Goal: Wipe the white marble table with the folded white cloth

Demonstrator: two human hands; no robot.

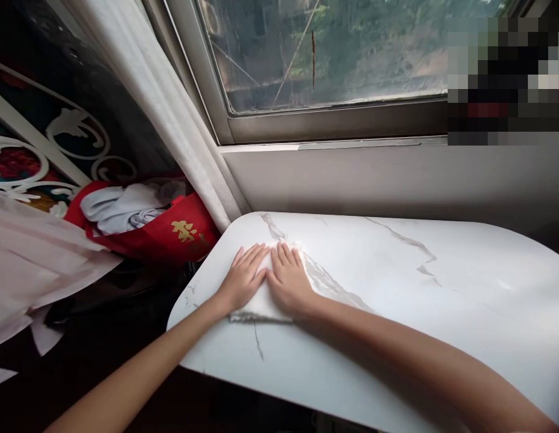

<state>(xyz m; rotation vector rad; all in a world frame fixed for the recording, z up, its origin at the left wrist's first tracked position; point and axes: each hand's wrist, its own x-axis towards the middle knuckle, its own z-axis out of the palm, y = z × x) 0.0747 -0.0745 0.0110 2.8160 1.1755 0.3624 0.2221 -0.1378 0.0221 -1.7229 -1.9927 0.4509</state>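
A white cloth point(265, 304) lies flat on the left part of a white marble-patterned table point(442, 264). Both hands rest palm down on it, side by side, thumbs close together. My left hand point(244, 278) has its fingers stretched out, pointing away from me. Beside it, my right hand point(289, 279) also lies flat with fingers extended. The palms cover much of the cloth; its frayed near edge shows below them.
Behind the table are a wall and a window point(351, 54). A white curtain point(157, 90) hangs at the left, near a red bag point(171, 231) holding pale fabric. Pink cloth point(40, 258) hangs at the far left.
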